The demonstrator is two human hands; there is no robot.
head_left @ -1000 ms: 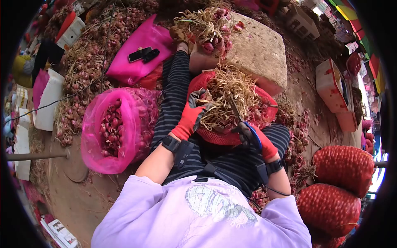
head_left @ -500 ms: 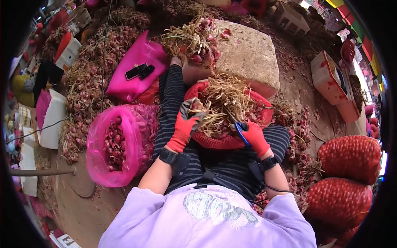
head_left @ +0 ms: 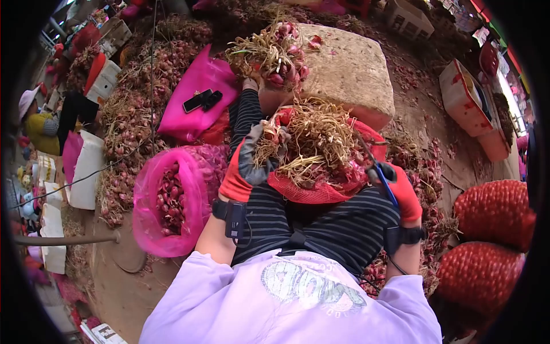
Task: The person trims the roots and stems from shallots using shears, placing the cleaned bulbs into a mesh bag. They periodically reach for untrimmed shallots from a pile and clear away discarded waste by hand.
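My left hand [head_left: 246, 166], in a red and grey glove, is closed round a small bunch of shallots [head_left: 270, 140] with dry roots and stems. My right hand [head_left: 396, 186], gloved the same way, grips blue-handled scissors [head_left: 382, 179], whose blades point up and left above the right rim of the red mesh bag [head_left: 312, 194]. Dry stems and trimmings [head_left: 323, 135] heap over that bag, between my legs. A larger bunch of shallots [head_left: 281, 63] lies on the left end of the pale foam block [head_left: 346, 69].
A pink bag of shallots [head_left: 171, 200] stands left of my leg. Black devices [head_left: 201, 101] lie on a pink sheet [head_left: 192, 120]. Full red sacks [head_left: 492, 215] are at the right, below a foam box [head_left: 465, 100]. Another person [head_left: 43, 129] sits far left.
My right hand with the scissors has moved right, away from the stems. My left hand has shifted slightly left with its bunch, and my hands are farther apart.
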